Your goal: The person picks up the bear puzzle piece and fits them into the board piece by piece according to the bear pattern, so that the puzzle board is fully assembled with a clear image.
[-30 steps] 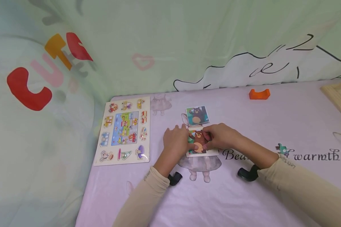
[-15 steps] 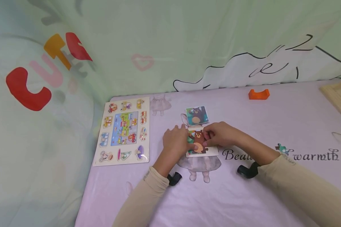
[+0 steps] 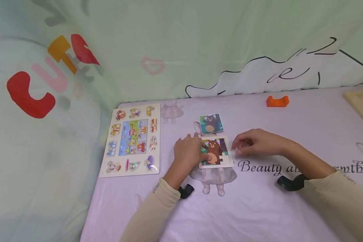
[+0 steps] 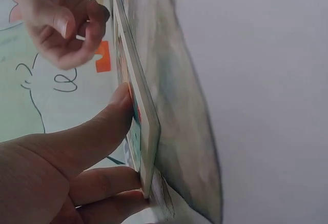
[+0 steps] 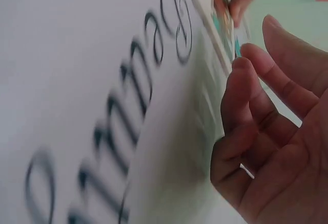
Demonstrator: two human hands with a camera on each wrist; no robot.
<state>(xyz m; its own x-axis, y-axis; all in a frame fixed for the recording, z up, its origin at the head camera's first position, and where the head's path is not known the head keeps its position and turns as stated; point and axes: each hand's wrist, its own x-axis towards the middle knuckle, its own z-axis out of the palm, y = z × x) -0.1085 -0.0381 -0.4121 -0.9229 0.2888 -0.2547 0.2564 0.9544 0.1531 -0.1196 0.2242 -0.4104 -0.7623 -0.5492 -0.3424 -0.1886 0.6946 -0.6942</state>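
A square bear puzzle in a pale tray lies on the pink tablecloth, a bare whitish patch at its lower right. My left hand holds the tray at its left side. In the left wrist view the thumb presses on the picture while other fingers meet the tray's edge. Just right of the tray, my right hand hovers with loosely bent fingers and nothing in them. The right wrist view shows that hand's fingertips near the tray's edge. Behind the puzzle lies a matching bear card.
A wooden vehicle peg puzzle lies at the left. An orange notched block stands at the back right, and a light wooden frame is partly visible at the far right. Black wrist mounts sit below the wrists.
My right hand has let go of the puzzle and moved right, off the tray. Its forearm now covers the spot where a loose teal puzzle piece lay. The left hand stays put.
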